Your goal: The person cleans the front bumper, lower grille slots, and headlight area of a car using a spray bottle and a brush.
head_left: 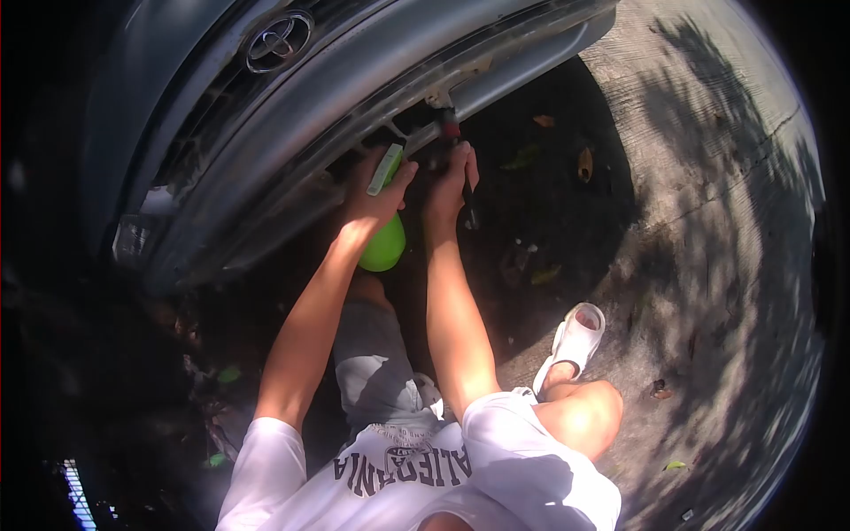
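Note:
My left hand (374,202) is closed around a green spray bottle (382,249), whose pale green spray head points up toward the car's lower front. Beside it, my right hand (445,188) grips a dark-handled tool (472,212) with a red part near its upper end. That upper end reaches up to the lower bumper opening; its tip is blurred, so I cannot tell its exact kind. Both hands are close to the underside of the grey car bumper (341,91), in its shadow.
A round Toyota emblem (280,42) sits on the car's front at upper left. Dry leaves (585,165) lie on the concrete ground (708,292) to the right. My foot in a white clog (580,332) rests on the ground at lower right. Tree shadows dapple the concrete.

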A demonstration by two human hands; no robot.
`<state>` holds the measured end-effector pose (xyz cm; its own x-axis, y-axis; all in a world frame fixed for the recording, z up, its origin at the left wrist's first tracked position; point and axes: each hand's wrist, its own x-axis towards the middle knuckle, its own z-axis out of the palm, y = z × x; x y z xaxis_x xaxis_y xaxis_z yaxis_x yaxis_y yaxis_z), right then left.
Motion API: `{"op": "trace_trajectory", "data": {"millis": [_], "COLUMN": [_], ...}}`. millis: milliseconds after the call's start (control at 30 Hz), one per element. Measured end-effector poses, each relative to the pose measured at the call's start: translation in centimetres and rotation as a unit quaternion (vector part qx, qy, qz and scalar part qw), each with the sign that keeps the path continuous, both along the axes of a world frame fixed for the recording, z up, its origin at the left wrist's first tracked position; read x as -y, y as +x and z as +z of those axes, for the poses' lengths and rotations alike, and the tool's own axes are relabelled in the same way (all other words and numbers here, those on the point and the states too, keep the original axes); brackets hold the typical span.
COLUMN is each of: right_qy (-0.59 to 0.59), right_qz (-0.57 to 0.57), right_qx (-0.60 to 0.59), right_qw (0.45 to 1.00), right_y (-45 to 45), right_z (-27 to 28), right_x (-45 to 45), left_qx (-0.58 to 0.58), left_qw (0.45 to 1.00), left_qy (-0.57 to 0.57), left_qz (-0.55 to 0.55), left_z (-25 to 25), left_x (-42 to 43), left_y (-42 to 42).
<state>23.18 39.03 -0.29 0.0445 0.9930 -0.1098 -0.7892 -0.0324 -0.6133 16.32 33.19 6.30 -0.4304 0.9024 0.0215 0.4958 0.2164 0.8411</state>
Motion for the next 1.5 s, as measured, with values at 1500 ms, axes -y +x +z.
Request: {"op": "trace_trajectory", "data": {"millis": [1500], "right_qy": [0.246], "right_qz": [0.112], "right_qx": [0.417], "right_qw": [0.868], "right_y": [0.5], "right_z": [-1.1], "right_x": [-8.8], "left_qx": [0.475], "left_qw": [0.800], "left_qy": [0.031], "left_qz": [0.366], "left_z": [-12.1], "left_x": [25.9], "left_y": [-6.4]}}
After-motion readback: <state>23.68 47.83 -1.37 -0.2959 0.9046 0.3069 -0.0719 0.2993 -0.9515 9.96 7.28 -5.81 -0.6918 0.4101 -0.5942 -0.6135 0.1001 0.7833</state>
